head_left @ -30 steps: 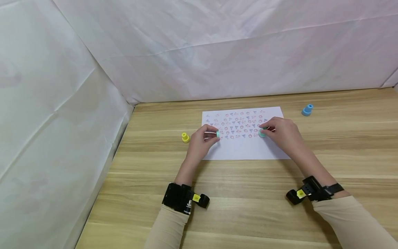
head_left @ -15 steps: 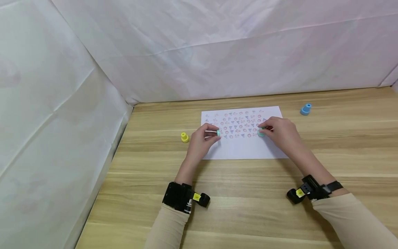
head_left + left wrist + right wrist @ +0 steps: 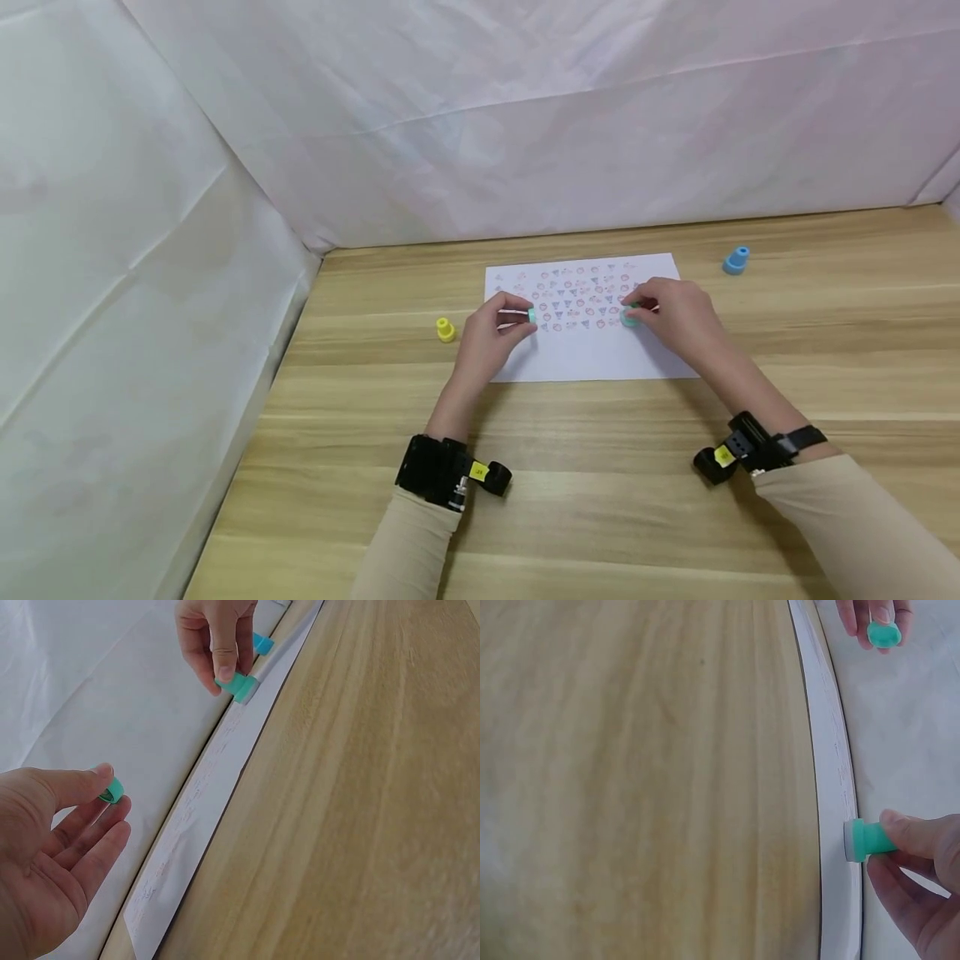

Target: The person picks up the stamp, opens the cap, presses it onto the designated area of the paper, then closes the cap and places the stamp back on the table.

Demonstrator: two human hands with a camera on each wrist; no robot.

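A white paper sheet printed with rows of small red and blue stamp marks lies on the wooden table. My right hand pinches a teal stamp whose face is down against the sheet, near the lowest row of marks. The right wrist view shows the same teal stamp meeting the paper. My left hand pinches a small teal cap between thumb and forefinger, just above the sheet's left part. In the left wrist view the cap shows at my fingertips, with the stamp beyond it.
A yellow stamp stands on the table left of the sheet. A blue stamp stands at the back right. White cloth walls close off the left and the back of the table.
My left hand with the cap has drifted slightly right, toward the stamp. The right hand has stayed almost where it was on the sheet.
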